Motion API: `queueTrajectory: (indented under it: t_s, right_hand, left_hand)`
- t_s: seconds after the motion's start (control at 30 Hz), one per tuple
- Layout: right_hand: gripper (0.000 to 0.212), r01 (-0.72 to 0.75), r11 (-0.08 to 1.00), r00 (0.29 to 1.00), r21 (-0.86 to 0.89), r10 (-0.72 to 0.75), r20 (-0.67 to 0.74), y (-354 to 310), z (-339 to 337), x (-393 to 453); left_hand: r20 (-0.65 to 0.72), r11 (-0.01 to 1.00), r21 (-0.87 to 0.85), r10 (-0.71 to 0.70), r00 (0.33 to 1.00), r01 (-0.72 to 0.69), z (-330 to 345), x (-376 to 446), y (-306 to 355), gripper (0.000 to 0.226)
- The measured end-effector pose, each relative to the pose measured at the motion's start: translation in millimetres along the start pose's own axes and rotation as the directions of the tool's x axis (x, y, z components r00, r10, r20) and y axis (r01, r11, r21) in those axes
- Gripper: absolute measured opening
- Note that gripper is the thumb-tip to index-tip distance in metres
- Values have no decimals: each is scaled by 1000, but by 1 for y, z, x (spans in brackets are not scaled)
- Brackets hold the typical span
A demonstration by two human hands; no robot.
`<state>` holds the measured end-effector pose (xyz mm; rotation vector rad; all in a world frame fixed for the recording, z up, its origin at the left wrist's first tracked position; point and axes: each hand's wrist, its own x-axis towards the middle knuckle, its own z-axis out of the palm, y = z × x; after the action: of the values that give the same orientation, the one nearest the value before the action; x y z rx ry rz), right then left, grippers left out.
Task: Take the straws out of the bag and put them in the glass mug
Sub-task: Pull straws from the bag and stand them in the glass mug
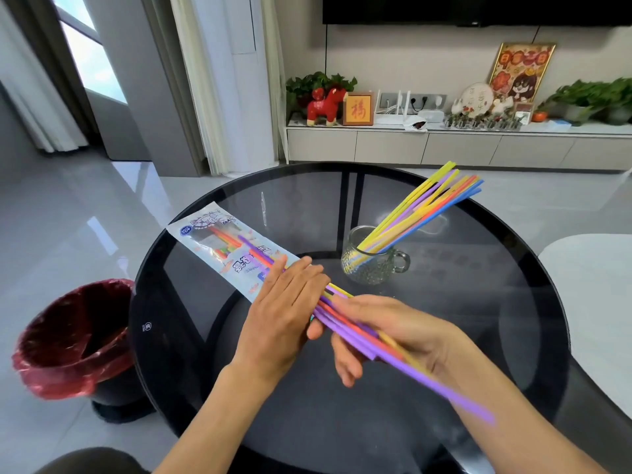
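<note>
Right hand (pixel 383 333) grips a straw bundle (pixel 355 333) half out of the bag (pixel 222 244); left hand (pixel 284 302) presses it flat-fingered. Glass mug (pixel 369 265) at 1 o'clock, red-lined bin (pixel 75 340) at 9.

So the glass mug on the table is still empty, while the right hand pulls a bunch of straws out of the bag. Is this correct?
Not quite. The head view shows the glass mug is not empty: a bunch of coloured straws already leans in it. The rest holds: the right hand grips a bunch of straws coming out of the bag on the table.
</note>
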<state>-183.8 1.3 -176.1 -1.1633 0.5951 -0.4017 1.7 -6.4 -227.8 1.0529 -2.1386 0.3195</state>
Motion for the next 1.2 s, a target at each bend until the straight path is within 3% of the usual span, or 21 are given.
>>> queueTrajectory:
  t_s: [0.1, 0.17, 0.2, 0.27, 0.3, 0.33, 0.4, 0.5, 0.57, 0.67, 0.83, 0.93, 1.07, 1.2]
  right_hand:
    - [82, 85, 970, 994, 228, -67, -86, -10, -10, -11]
    - [73, 200, 925, 951, 323, -104, -292, -16, -20, -17]
    - [64, 243, 915, 914, 324, -104, -392, -17, -24, -19]
    - [46, 288, 929, 839, 234, -127, -529, -14, -28, -18]
    - [36, 291, 945, 803, 147, -157, -575, -12, -29, -15]
    - [27, 291, 955, 766, 51, -200, -611, -9, -29, -13]
    - [21, 312, 942, 709, -124, -317, -629, -7, -25, -7]
    - [45, 369, 892, 738, -261, -452, -501, -6, -14, -7]
    - [53, 395, 869, 763, -297, -491, -420, -5, -7, -9]
    - [53, 418, 863, 778, -285, -502, -378, -4, -1, -8]
    - [51, 446, 864, 776, -232, -503, -381, -4, 5, -1]
    - [50, 478, 850, 755, -223, -527, -391, -6, 4, -3]
    - [49, 517, 837, 734, -179, -541, -411, -7, 3, -7]
    - [43, 490, 847, 758, -208, -531, -379, -6, 5, -7]
  left_hand:
    - [18, 971, -78, -227, 974, 227, -26, 20, 8, 25]
    - [52, 866, -226, -447, 893, 446, -52, 42, 13, 18]
    - [109, 765, -389, -515, 850, 513, -63, 51, 14, 18]
    - [296, 412, -743, -506, 810, 528, -74, 59, 16, 20]
    - [369, 246, -824, -450, 813, 510, -74, 57, 16, 21]
    - [425, 152, -847, -382, 821, 509, -69, 51, 17, 20]
    - [512, 175, -810, -255, 820, 560, -51, 29, 21, 17]
    - [615, 339, -686, -203, 762, 644, -32, 12, 24, 18]
    - [587, 293, -714, -244, 772, 636, -35, 15, 20, 18]
    - [538, 67, -810, -314, 783, 583, -49, 23, 10, 18]
    - [534, 188, -796, -230, 814, 575, -42, 23, 14, 16]
    - [513, 183, -814, -220, 829, 552, -38, 24, 17, 15]
    - [638, 353, -686, -131, 759, 637, -17, 11, 25, 21]
    - [691, 298, -655, -135, 710, 695, -7, 5, 23, 24]
